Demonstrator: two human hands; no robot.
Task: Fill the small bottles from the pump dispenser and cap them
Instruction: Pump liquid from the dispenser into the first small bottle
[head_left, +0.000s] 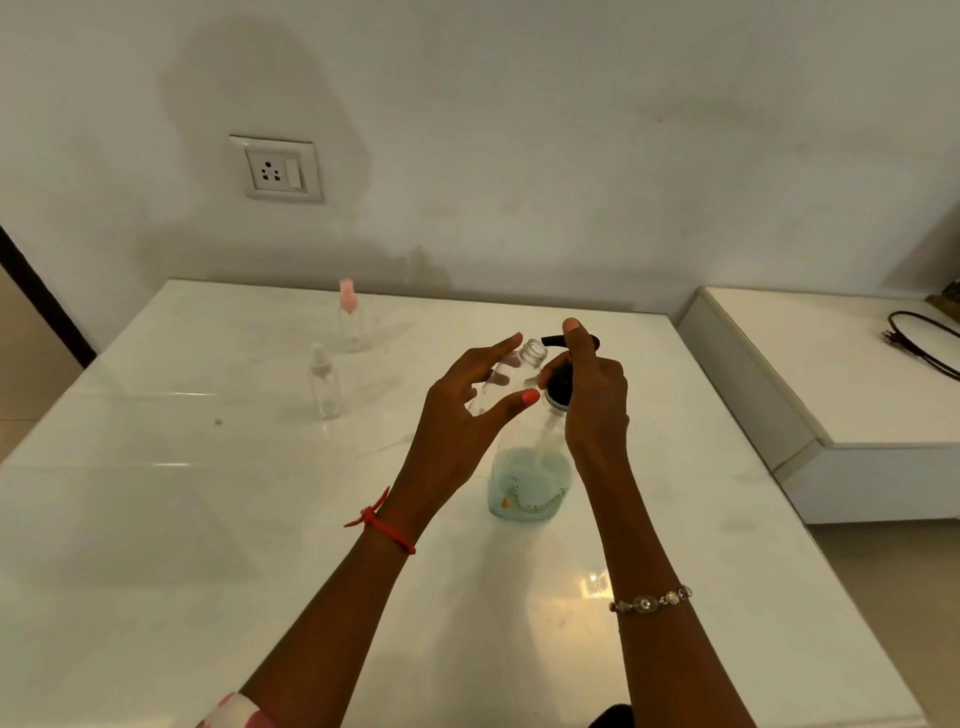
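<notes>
A clear pump dispenser (530, 478) with pale blue liquid in its lower part stands mid-table. Its black pump head (562, 382) is under my right hand (595, 395), whose forefinger lies on top of the pump and whose other fingers curl round the collar. My left hand (467, 410) holds a small clear uncapped bottle (511, 374), tilted, with its open neck just below the black spout. Two more small clear bottles stand at the left: one with a clear cap (323, 387), one further back with a pink cap (349, 322).
The white glossy table (208, 519) meets a wall with a socket (275, 169) at the back. A lower white cabinet (831, 395) to the right carries a black cable (919, 345).
</notes>
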